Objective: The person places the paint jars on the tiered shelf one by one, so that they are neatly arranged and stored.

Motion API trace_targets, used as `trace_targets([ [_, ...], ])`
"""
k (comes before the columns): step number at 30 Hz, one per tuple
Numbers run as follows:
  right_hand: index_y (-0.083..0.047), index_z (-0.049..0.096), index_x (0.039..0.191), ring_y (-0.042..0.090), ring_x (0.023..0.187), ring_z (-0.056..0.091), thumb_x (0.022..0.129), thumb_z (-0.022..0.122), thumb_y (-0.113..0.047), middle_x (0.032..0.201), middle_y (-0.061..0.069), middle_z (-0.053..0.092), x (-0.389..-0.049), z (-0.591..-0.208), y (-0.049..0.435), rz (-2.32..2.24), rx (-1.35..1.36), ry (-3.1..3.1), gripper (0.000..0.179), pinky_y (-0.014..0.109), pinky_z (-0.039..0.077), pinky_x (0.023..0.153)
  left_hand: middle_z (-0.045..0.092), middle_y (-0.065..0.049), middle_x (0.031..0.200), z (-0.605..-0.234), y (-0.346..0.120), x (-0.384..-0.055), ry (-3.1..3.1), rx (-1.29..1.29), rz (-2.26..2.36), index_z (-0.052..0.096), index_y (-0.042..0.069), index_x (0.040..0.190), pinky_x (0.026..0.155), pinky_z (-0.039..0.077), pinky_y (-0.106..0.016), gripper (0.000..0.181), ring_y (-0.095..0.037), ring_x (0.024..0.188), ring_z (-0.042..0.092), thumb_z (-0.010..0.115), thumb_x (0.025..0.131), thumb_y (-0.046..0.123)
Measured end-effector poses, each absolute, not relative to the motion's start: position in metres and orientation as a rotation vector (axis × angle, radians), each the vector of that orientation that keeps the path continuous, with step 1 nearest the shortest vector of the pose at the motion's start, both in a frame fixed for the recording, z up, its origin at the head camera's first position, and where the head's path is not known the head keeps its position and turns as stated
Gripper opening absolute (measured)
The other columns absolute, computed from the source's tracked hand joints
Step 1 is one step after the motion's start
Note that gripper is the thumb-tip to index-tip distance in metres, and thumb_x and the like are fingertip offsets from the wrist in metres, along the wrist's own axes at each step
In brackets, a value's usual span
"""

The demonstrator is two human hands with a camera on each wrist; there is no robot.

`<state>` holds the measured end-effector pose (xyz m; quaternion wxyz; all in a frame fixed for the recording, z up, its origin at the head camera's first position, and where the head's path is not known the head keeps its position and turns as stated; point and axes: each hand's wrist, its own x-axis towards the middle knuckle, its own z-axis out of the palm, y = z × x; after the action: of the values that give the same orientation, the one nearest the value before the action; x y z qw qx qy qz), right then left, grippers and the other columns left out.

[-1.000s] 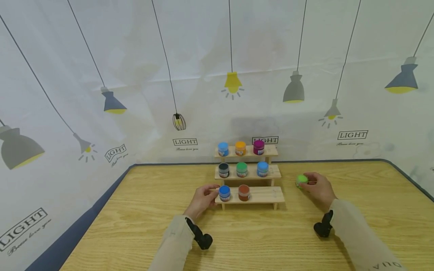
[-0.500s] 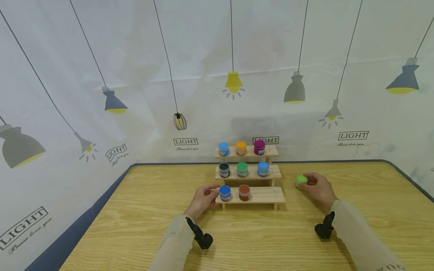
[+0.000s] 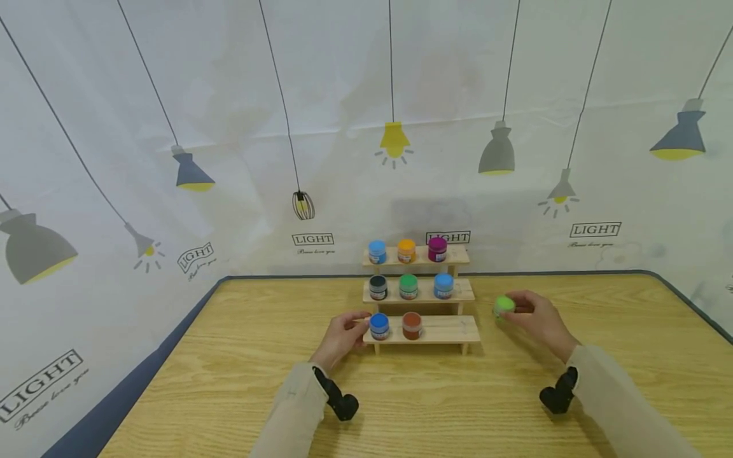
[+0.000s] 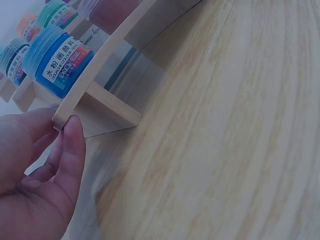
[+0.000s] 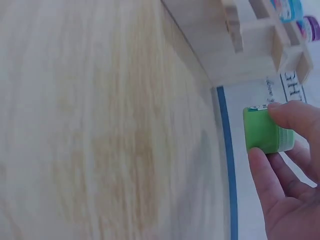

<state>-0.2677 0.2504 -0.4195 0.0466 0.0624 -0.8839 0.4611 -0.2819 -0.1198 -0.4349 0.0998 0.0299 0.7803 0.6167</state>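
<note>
A three-step wooden rack (image 3: 443,331) stands on the table, bearing small jars of gouache paint. My left hand (image 3: 339,338) pinches the left end of its lowest step between thumb and fingers, beside a blue paint jar (image 4: 62,62). On that step a brown paint jar (image 3: 411,326) sits to the right of the blue one, with bare wood beyond it. My right hand (image 3: 538,318) grips a light green paint jar (image 5: 262,131) by its sides, to the right of the rack. In the right wrist view the jar lies sideways between thumb and fingers.
The middle step carries black (image 3: 378,287), green (image 3: 408,286) and light blue jars (image 3: 443,285). Light blue (image 3: 376,252), orange (image 3: 406,250) and purple jars (image 3: 438,249) stand on the top step. A wall sheet printed with lamps rises behind the wooden table (image 3: 258,318).
My right hand has shifted slightly left toward the rack with the green paint jar, and its forearm has swung a little. My left hand stays at the rack's end.
</note>
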Motion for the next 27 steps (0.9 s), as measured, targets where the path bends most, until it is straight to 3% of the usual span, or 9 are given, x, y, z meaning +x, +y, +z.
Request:
trace_targets([
  [6, 0.005, 0.046, 0.121, 0.034, 0.098, 0.051, 0.084, 0.062, -0.025, 0.112, 0.022, 0.051, -0.259, -0.411, 0.241, 1.387, 0.261, -2.684, 0.05, 0.036, 0.048, 0.073, 0.056, -0.007, 0.082, -0.43, -0.119, -0.28, 2.323, 0.072, 1.807, 0.055, 0.003, 0.119, 0.06, 0.049, -0.025, 0.031, -0.012, 0.058, 0.048, 0.051, 0.091, 0.016],
  [18, 0.004, 0.05, 0.118, 0.032, 0.095, 0.053, 0.083, 0.063, -0.021, 0.108, 0.02, 0.054, -0.252, -0.409, 0.229, 1.398, 0.384, -2.648, 0.045, 0.03, 0.047, 0.07, 0.057, -0.008, 0.084, -0.436, -0.12, -0.282, 2.306, 0.101, 1.821, 0.053, 0.002, 0.12, 0.06, 0.049, -0.027, 0.033, -0.011, 0.058, 0.048, 0.051, 0.091, 0.016],
  [27, 0.003, 0.053, 0.114, 0.03, 0.093, 0.054, 0.082, 0.064, -0.018, 0.106, 0.017, 0.056, -0.249, -0.405, 0.213, 1.385, 0.455, -2.639, 0.04, 0.038, 0.045, 0.076, 0.056, -0.006, 0.082, -0.436, -0.12, -0.283, 2.303, 0.059, 1.823, 0.055, 0.004, 0.119, 0.059, 0.048, -0.025, 0.03, -0.01, 0.057, 0.049, 0.05, 0.091, 0.014],
])
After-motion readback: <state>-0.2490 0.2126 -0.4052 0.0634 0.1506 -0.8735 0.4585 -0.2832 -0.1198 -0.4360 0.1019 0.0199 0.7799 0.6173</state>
